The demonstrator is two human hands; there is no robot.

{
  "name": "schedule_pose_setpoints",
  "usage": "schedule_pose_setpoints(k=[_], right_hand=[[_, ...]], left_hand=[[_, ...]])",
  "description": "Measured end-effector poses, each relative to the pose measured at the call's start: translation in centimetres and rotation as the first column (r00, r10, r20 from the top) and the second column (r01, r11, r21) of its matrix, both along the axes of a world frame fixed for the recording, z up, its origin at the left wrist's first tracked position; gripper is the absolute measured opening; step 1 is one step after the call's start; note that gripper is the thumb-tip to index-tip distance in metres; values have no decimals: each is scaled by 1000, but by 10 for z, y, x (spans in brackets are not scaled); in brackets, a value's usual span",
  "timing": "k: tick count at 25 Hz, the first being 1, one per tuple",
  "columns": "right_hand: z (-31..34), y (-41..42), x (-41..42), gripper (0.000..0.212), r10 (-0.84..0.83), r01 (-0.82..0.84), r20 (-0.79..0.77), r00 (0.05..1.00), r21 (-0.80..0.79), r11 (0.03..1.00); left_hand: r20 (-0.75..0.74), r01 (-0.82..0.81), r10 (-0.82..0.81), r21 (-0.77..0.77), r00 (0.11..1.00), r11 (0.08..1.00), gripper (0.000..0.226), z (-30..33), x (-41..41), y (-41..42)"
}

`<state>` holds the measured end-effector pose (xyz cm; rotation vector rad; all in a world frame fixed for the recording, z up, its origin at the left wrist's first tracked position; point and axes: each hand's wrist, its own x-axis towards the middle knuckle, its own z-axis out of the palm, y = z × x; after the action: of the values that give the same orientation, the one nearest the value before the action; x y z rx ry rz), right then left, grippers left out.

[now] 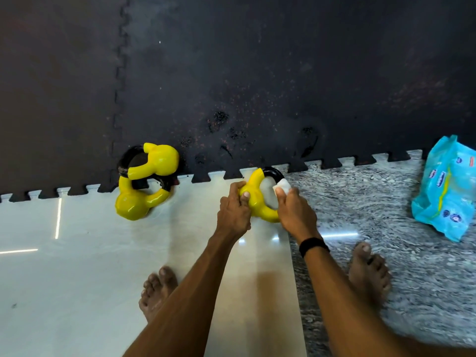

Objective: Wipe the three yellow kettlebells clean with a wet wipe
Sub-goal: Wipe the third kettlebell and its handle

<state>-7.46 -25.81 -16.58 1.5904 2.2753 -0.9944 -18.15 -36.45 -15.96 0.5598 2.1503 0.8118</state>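
Nearest the camera, two bare feet [368, 269] stand on the floor, one on the pale glossy tile [77, 279] and one on the speckled grey stone [386, 202]; the seam between the two runs right under the arms. Just beyond them the left hand [234, 210] grips the yellow body of the kettlebell being wiped [257, 199], fingers curled round it, thumb on top. The right hand [296, 212], black band at the wrist, pinches a white wet wipe [282, 186] against the black part of its handle. That kettlebell lies tipped on its side, its handle touching the toothed edge of the dark rubber mat [257, 73]. Left of it, well apart with bare tile between, the two other kettlebells [144, 186] lie touching each other across the same mat edge. Right of it, well apart on the stone, sits the blue wipe packet [448, 186]. Beyond the kettlebell, the mat stretches off, scuffed and open.
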Motion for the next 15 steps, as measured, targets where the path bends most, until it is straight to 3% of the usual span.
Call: schedule_pose_setpoints(k=[2, 6, 9, 11, 13, 15], right_hand=[[-3, 1, -7, 53, -53, 53, 14, 998, 23, 998], [-6, 26, -29, 52, 141, -139, -12, 990, 100, 985], [-10, 23, -25, 45, 69, -64, -39, 997, 125, 990], [-11, 23, -25, 42, 27, -18, -92, 995, 96, 995], [-12, 32, -29, 38, 53, -45, -149, 987, 56, 997], [-12, 39, -29, 34, 141, -134, -178, 974, 55, 989]], left_hand=[[11, 13, -13, -4, 1000, 1000, 44, 0, -2, 1], [114, -12, 15, -24, 993, 1000, 42, 5, 10, -4], [135, 59, -41, -127, 990, 990, 36, 12, -1, -1], [23, 115, -113, -261, 993, 958, 37, 16, -18, 10], [-225, 18, -100, -340, 969, 940, 37, 18, -35, 17], [-347, -84, 1, -225, 938, 971, 30, 18, -49, 17]])
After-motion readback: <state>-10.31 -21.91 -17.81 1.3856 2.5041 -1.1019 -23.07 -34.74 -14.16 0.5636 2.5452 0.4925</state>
